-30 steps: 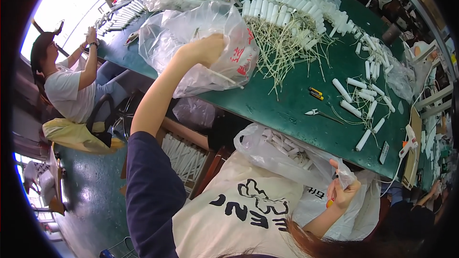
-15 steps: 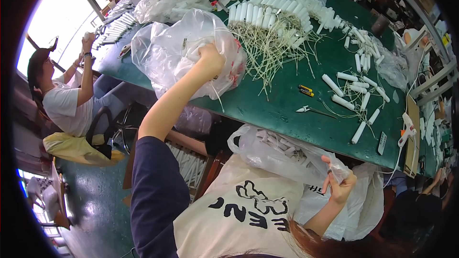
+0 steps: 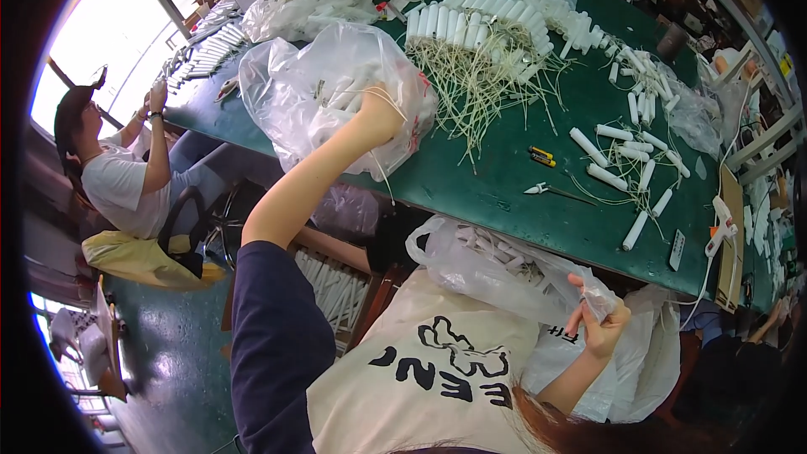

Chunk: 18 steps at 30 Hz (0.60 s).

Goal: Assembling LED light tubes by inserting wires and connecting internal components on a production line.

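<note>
My left hand [image 3: 381,115] reaches into a clear plastic bag [image 3: 277,88] at the table's near edge. White pieces and pale wires show inside the bag; my fingers are hidden among them. Low at the right, my right hand [image 3: 602,329] is closed, pinching the edge of a second clear plastic bag [image 3: 458,267]. That bag lies open across my lap below the table edge, with white tube-shaped pieces in it. A long row of white cylinders [image 3: 445,23] with tangled pale wires [image 3: 471,105] lies just right of the first bag.
Loose white tubes [image 3: 607,176], two batteries [image 3: 542,156], a white-tipped tool [image 3: 538,189] and a remote control [image 3: 676,250] lie on the green table [image 3: 471,202]. A glue gun [image 3: 721,227] is at the right edge. A co-worker [image 3: 126,176] sits at the left.
My left hand has sunk deeper into the bag, and white pieces beside it show more. My right hand keeps its hold. The co-worker's raised hands have come down a little.
</note>
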Each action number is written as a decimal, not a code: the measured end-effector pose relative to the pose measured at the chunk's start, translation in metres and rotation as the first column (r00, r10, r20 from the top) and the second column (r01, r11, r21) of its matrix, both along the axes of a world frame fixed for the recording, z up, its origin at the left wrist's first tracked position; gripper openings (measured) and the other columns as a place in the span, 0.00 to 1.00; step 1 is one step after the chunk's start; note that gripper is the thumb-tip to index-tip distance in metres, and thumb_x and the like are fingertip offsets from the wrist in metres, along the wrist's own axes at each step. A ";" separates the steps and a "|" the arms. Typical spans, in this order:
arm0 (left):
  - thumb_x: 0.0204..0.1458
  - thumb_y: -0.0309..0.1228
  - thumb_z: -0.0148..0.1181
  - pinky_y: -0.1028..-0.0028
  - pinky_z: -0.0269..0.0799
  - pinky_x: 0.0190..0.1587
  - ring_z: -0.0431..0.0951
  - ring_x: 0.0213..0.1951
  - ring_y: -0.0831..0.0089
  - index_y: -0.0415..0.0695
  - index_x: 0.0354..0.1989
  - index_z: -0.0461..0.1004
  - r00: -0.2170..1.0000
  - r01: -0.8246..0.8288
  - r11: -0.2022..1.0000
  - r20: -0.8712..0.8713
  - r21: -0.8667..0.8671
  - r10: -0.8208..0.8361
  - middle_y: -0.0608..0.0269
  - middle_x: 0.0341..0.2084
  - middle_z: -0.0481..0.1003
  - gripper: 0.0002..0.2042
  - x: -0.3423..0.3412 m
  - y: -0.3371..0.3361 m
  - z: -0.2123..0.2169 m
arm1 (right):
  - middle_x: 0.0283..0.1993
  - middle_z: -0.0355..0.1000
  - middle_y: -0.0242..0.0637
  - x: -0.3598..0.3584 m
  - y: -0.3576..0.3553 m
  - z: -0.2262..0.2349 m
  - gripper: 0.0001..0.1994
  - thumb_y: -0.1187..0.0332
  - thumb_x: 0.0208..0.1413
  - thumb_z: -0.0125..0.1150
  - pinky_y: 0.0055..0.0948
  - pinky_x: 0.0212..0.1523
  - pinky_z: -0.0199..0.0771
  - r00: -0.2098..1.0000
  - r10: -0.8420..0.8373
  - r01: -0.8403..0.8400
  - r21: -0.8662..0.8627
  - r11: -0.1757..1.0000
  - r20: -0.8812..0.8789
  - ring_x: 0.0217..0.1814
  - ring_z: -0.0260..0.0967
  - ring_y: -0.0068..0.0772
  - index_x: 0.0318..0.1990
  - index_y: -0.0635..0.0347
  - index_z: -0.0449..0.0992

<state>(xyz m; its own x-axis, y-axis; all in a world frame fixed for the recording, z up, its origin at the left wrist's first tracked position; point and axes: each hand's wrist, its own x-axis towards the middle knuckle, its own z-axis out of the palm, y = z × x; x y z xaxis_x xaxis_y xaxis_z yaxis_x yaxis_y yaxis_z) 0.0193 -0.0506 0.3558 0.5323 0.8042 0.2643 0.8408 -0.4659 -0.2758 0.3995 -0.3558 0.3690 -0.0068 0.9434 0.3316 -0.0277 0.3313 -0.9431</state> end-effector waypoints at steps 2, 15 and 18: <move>0.47 0.32 0.52 0.64 0.71 0.40 0.76 0.40 0.57 0.40 0.58 0.59 0.986 0.155 0.963 0.021 0.219 -0.164 0.54 0.42 0.74 0.27 -0.005 -0.002 -0.003 | 0.42 0.71 0.63 0.000 0.000 -0.001 0.09 0.79 0.50 0.53 0.19 0.10 0.61 1.000 0.006 -0.006 0.001 1.000 -0.014 0.12 0.67 0.27 0.40 0.73 0.73; 0.53 0.33 0.46 0.57 0.70 0.39 0.75 0.34 0.48 0.36 0.54 0.59 0.925 0.166 0.986 0.353 -0.036 -0.143 0.44 0.37 0.73 0.21 -0.014 0.018 -0.016 | 0.41 0.71 0.63 -0.001 -0.005 0.000 0.10 0.81 0.50 0.52 0.19 0.11 0.63 1.000 0.011 -0.011 0.022 1.000 0.003 0.16 0.69 0.29 0.41 0.74 0.72; 0.53 0.31 0.46 0.57 0.70 0.37 0.75 0.33 0.48 0.37 0.51 0.63 0.891 0.202 0.977 0.400 0.076 -0.215 0.45 0.34 0.74 0.18 -0.016 0.021 -0.010 | 0.41 0.71 0.63 -0.001 -0.007 0.001 0.10 0.81 0.50 0.51 0.19 0.12 0.63 1.000 -0.002 0.002 0.010 1.000 0.015 0.16 0.69 0.29 0.40 0.74 0.73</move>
<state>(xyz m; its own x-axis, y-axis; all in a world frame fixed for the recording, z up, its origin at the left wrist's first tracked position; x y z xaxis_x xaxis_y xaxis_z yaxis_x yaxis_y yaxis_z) 0.0029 -0.0293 0.3456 0.5289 0.6744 0.5152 0.7673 -0.6394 0.0492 0.3990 -0.3626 0.3704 -0.0097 0.9402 0.3405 -0.0128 0.3404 -0.9402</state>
